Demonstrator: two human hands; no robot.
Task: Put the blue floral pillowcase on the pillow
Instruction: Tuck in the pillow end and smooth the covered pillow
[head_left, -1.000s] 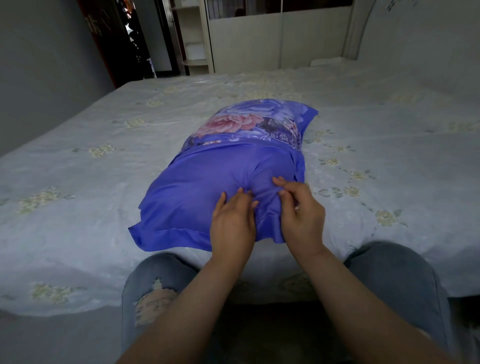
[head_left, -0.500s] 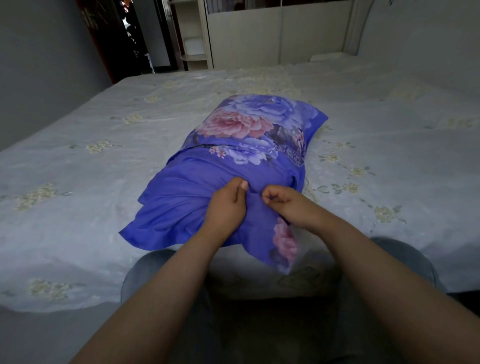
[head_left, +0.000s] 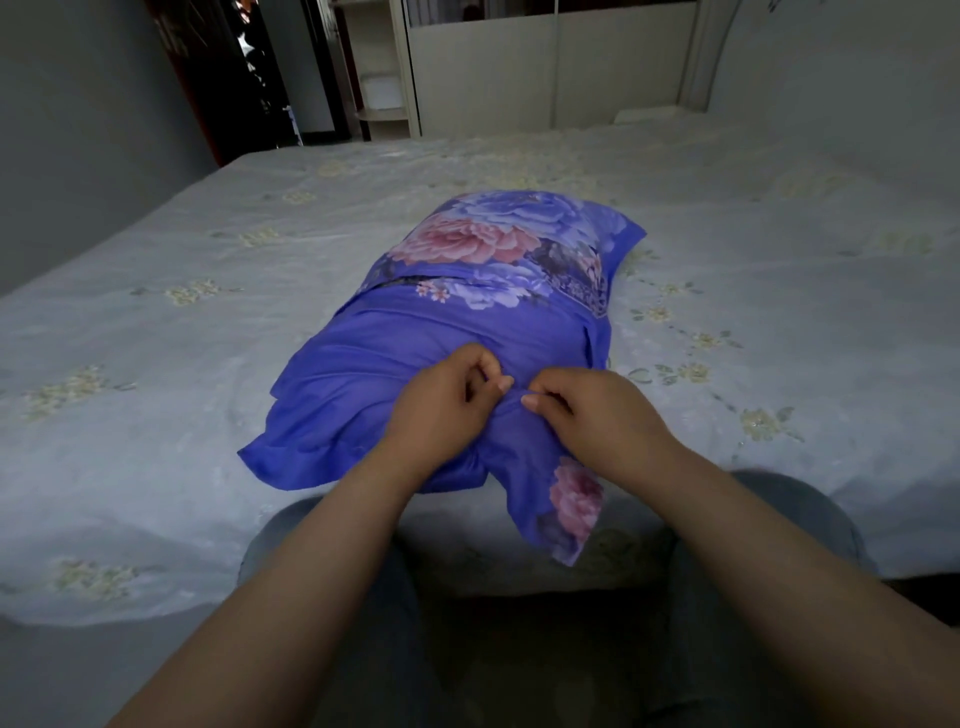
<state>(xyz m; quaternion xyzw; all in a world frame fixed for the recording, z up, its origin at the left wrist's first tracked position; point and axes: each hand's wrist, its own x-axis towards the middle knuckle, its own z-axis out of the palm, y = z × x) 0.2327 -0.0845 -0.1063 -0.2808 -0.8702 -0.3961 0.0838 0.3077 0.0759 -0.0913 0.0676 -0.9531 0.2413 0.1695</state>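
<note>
**Pillow nearly dressed as both hands work the open end**

A person standing at the foot of a bed pinches the near end of a blue floral pillowcase (head_left: 467, 332), which lies lengthwise on the mattress with its far end pointing toward the headboard wall. The left hand (head_left: 441, 410) has its fingers curled, thumb and forefinger nipping a fold of the plain blue cloth; the right hand (head_left: 597, 415) does the same just beside it, the two sets of fingertips almost touching over a small gathered ridge.

The pillow itself is not visible anywhere, only its plump, rounded bulk filling the case. By that bulk, the stuffing appears done and the closing of the opening is the step in hand. A loose flap (head_left: 566, 499) printed with a pink peony hangs over the bed's edge between the person's jean-clad knees (head_left: 779, 519). The next move likely calls for tucking that flap in or drawing the edges together evenly, without dragging the filling back out.

The fabric looks thin, smooth and slightly glossy, creasing in soft ripples; large pink and lilac blooms cover the far half. Beneath lies a pale bedspread (head_left: 182, 364), textured and scattered with small yellowish sprigs.
</note>
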